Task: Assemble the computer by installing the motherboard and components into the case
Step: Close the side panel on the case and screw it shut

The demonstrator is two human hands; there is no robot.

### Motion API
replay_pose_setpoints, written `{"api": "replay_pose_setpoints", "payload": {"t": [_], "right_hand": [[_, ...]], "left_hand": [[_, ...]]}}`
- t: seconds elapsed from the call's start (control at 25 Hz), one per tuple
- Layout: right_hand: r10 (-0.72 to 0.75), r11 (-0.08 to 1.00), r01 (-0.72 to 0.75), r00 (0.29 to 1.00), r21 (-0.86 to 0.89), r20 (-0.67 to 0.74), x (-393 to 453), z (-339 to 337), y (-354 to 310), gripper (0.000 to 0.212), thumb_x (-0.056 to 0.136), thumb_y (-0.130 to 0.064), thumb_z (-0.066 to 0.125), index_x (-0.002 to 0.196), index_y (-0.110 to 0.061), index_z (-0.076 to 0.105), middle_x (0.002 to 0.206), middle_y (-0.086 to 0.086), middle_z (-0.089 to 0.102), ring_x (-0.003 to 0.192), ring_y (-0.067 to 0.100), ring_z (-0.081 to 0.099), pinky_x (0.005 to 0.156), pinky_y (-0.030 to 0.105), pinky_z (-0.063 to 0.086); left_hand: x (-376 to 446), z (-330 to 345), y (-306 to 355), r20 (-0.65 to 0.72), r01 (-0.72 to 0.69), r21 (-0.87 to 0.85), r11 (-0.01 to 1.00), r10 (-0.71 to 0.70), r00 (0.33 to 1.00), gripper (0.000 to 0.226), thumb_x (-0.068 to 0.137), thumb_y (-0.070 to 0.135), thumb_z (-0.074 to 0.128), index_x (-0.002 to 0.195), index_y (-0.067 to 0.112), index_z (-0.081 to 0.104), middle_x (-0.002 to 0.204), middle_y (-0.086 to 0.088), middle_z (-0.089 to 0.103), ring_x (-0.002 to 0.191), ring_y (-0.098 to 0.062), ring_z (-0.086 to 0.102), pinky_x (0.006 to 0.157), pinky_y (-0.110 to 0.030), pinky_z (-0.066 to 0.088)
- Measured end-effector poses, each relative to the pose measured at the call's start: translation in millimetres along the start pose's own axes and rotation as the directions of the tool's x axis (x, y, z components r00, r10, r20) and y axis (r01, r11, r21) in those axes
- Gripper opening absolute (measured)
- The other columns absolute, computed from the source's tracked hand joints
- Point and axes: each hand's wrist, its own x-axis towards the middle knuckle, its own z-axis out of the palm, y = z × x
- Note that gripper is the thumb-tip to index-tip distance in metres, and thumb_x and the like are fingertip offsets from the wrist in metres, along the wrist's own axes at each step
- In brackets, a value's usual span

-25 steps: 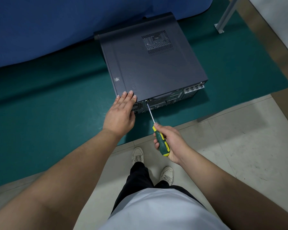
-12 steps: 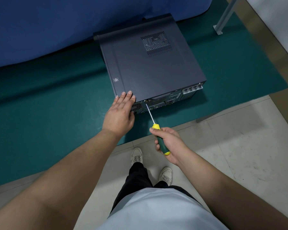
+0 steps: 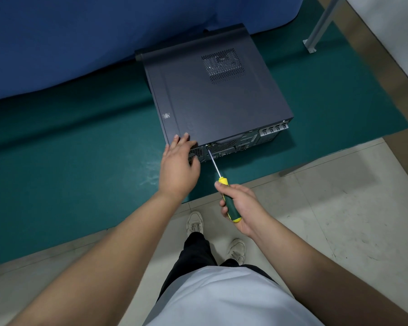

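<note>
Case [image 3: 212, 100] lies flat on green mat [image 3: 80, 161], side panel up and closed, rear I/O face toward the person. Left hand [image 3: 178, 168] rests at the near left corner, fingers straight with tips on the panel edge, thumb against the rear face; it holds nothing. Right hand [image 3: 239, 208] grips the green-yellow handle of screwdriver [image 3: 218, 175], fingers curled round it. Shaft runs up and left; tip meets the rear face just under the panel lip, near the vent grille. Screw itself too small to make out.

Judgement: step in hand is driving a rear panel screw; task looks near its end, since the case is shut.

Method notes: keep shaft in line with the screw axis, push inward while turning, and let the left hand brace the case against sliding on the mat. Stop at snug. Risk: tip camming out and scoring the rear face.

Contents: case interior hidden. Through the perforated vent [image 3: 223, 67] only faint pale shapes show; cannot tell which parts.
</note>
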Motion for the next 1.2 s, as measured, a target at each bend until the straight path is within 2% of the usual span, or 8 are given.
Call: {"api": "replay_pose_setpoints", "payload": {"t": [0.08,0.16,0.28,0.36,0.68,0.88,1.08,1.2], "right_hand": [[0.015,1.0,-0.015,0.999,-0.002,0.035,-1.7,-1.9,-1.3,0.035,0.092,-0.042,0.073,0.098,-0.008,0.07,0.076,0.003,0.064,0.058,0.012,0.058,0.05,0.023,0.046],[0.045,0.999,-0.044,0.997,-0.019,0.057,-1.4,-1.4,-3.9,0.044,0.099,-0.05,0.061,0.096,-0.007,0.074,0.072,0.002,0.064,0.055,0.012,0.056,0.048,0.023,0.044],[0.061,0.998,-0.06,0.997,-0.016,0.051,-1.7,4.9,-7.4,0.043,0.101,-0.051,0.056,0.097,-0.011,0.071,0.067,0.004,0.062,0.049,0.013,0.054,0.044,0.023,0.043],[0.017,1.0,-0.017,1.0,-0.015,0.013,-1.3,7.1,-7.4,0.043,0.098,-0.053,0.06,0.104,-0.011,0.067,0.07,0.007,0.065,0.049,0.016,0.057,0.043,0.024,0.044],[-0.239,0.946,0.193,0.958,-0.258,-0.158,-5.5,5.9,12.4,0.032,0.089,-0.029,0.08,0.103,-0.007,0.061,0.084,0.007,0.068,0.06,0.011,0.064,0.053,0.03,0.056],[0.066,0.997,-0.067,0.998,0.037,0.013,-10.0,5.5,4.9,0.044,0.103,-0.049,0.053,0.086,-0.016,0.077,0.069,-0.002,0.064,0.049,0.009,0.051,0.045,0.021,0.038],[-0.224,0.948,0.191,0.968,-0.253,-0.11,-8.4,12.7,14.0,0.037,0.088,-0.031,0.081,0.105,-0.013,0.054,0.096,0.005,0.063,0.058,0.01,0.065,0.054,0.03,0.056],[-0.219,0.961,0.183,0.961,-0.209,-0.169,-8.6,14.3,16.3,0.029,0.09,-0.03,0.079,0.101,-0.01,0.061,0.087,0.007,0.07,0.06,0.012,0.066,0.053,0.031,0.056]], "left_hand": [[-12.3,11.0,19.7,-0.161,0.041,-0.141,0.989,-0.064,0.985,0.023,0.094,0.007,0.059,0.115,0.011,0.065,0.121,-0.003,0.065,0.118,-0.018,0.053,0.104,-0.029,0.041],[-16.6,20.6,36.2,-0.07,0.304,-0.402,0.864,-0.36,0.93,0.012,0.097,0.011,0.058,0.109,0.012,0.062,0.106,-0.004,0.066,0.09,-0.007,0.059,0.077,-0.02,0.05],[-8.5,24.8,46.6,0.535,0.688,-0.691,0.221,-0.484,0.693,0.022,0.105,0.009,0.049,0.123,0.007,0.061,0.104,-0.012,0.077,0.084,-0.012,0.073,0.055,-0.022,0.054],[-3.6,20.9,44.0,0.648,0.707,-0.707,0.019,-0.381,0.659,0.025,0.105,-0.001,0.046,0.125,0.001,0.061,0.106,-0.017,0.077,0.092,-0.023,0.076,0.067,-0.028,0.061],[1.8,25.2,46.2,0.501,0.685,-0.694,0.222,-0.534,0.681,0.024,0.086,0.001,0.079,0.1,0.007,0.061,0.092,-0.015,0.074,0.07,-0.019,0.075,0.055,-0.025,0.058],[7.8,19.2,46.1,0.559,0.652,-0.756,0.049,-0.469,0.683,0.023,0.097,-0.006,0.06,0.112,0.012,0.056,0.108,-0.016,0.075,0.081,-0.022,0.076,0.071,-0.033,0.064],[10.9,19.3,43.2,0.496,0.654,-0.736,0.176,-0.517,0.698,0.035,0.093,-0.01,0.065,0.123,0.005,0.054,0.105,-0.019,0.074,0.074,-0.023,0.076,0.064,-0.032,0.062],[9.0,23.9,46.4,0.418,0.648,-0.717,0.257,-0.585,0.695,0.039,0.089,-0.002,0.075,0.123,0.007,0.059,0.098,-0.015,0.075,0.07,-0.02,0.074,0.061,-0.03,0.061]]}}
